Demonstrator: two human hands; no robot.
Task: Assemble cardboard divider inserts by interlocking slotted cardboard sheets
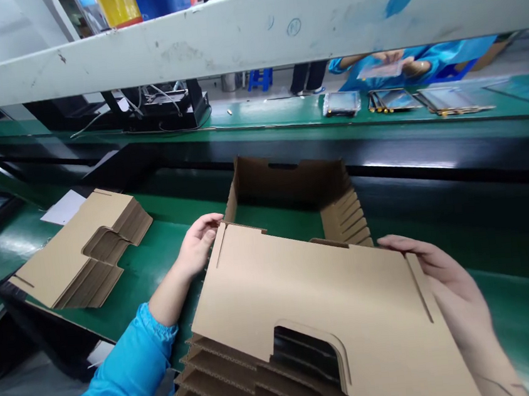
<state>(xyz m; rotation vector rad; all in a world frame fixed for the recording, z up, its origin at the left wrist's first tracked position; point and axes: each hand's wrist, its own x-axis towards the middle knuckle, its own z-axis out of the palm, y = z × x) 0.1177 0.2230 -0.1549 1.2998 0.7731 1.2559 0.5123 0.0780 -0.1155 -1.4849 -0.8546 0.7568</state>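
A tan cardboard panel (302, 282) with slits near its ends and a rounded cutout lies tilted across several parallel cardboard sheets (227, 378) below it. My left hand (200, 242) pinches the panel's upper left corner. On the opposite side, my right hand (443, 280) grips the upper right edge, its fingertips partly hidden behind the board. Directly beyond the panel stands an open cardboard frame (286, 180), with a row of slots along its right wall (349, 214). The lower edge of the assembly runs out of view.
A stack of similar cut panels (76, 249) lies on the green bench at left, beside white paper (63, 206). A pale shelf beam (247, 33) crosses above. Behind it are black equipment (165, 107), flat screen-like parts (393, 100) and a co-worker's blue sleeves (443, 56).
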